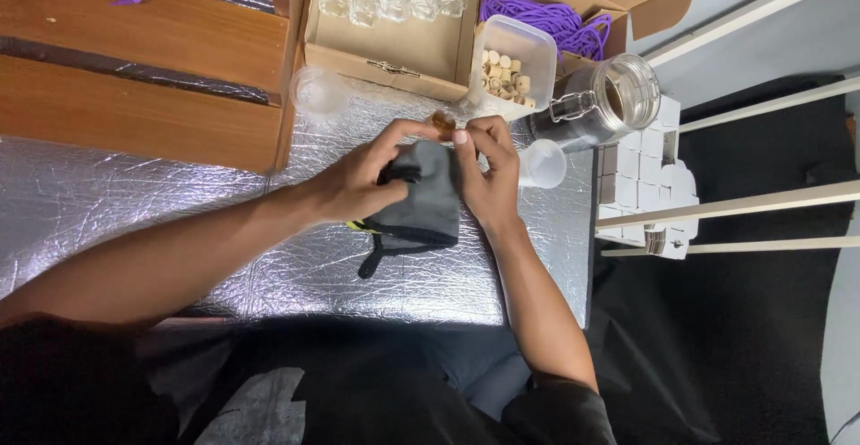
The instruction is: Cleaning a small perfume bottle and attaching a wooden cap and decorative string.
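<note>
Both hands — left hand (354,185), right hand (488,172) — are pinching one small amber vial (442,123) over one grey cloth (421,199) on the crinkled foil desk (134,203).

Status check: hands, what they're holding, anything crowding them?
Left hand and right hand pinch a small amber bottle over a grey cloth. Plastic cup beside right hand. Cork tub just beyond.

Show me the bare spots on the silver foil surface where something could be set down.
Free: the crinkled silver foil surface left of the left forearm, below the wooden board, and the near strip under the dark grey cloth. Crowded: the far edge by the cardboard box, clear plastic tub of corks and glass jar.
</note>
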